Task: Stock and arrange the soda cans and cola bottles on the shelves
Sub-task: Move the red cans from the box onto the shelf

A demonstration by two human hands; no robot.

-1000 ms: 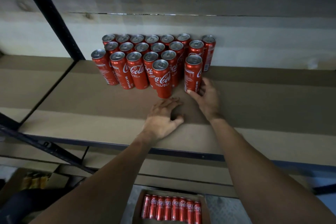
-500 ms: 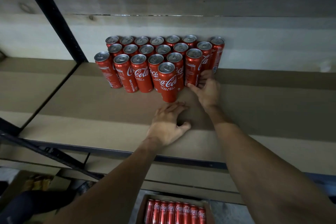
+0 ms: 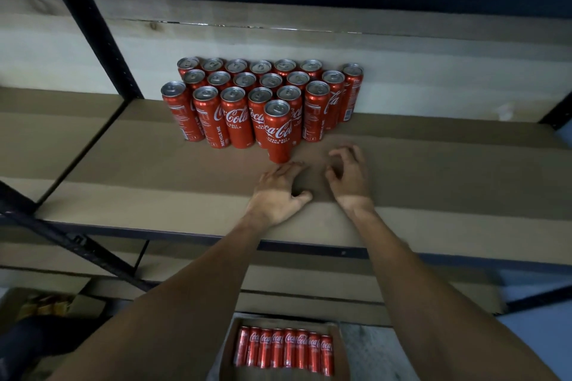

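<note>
Coca-Cola cans (image 3: 235, 116): upright cluster, upper centre, at the back of the shelf (image 3: 148, 170). Left hand (image 3: 277, 195): flat on shelf, fingers together. Right hand (image 3: 348, 178): empty, fingers loosely curled, apart.

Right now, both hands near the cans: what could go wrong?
1. The lone tall red cola can stands ahead of the packed block of red cans, close to the left hand; a nudge could tip it into the rows.
2. The empty right hand sits near the block's staggered right column; a sweep might skew it.
</note>
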